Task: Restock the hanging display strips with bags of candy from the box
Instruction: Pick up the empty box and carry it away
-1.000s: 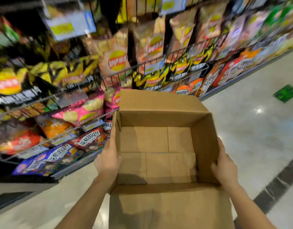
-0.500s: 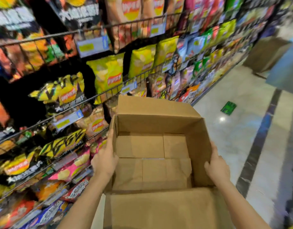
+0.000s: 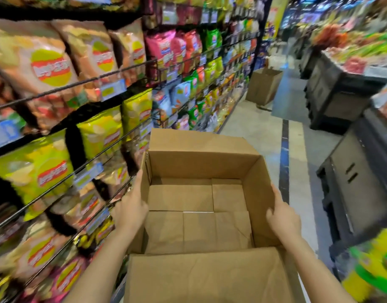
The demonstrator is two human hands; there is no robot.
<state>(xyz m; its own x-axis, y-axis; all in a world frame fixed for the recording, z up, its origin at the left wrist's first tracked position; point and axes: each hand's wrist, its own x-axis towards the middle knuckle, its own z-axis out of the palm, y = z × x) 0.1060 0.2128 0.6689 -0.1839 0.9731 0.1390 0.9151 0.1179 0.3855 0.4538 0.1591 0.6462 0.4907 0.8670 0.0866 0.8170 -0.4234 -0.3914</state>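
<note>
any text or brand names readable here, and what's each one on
No text reads cleanly.
The round red and yellow logo on the chip bags is mirrored and blurred; its letters cannot be made out.
The shelf price tags are too blurred to read.
The cardboard box shows no print.
Goods on the far bins are too small to read.
</note>
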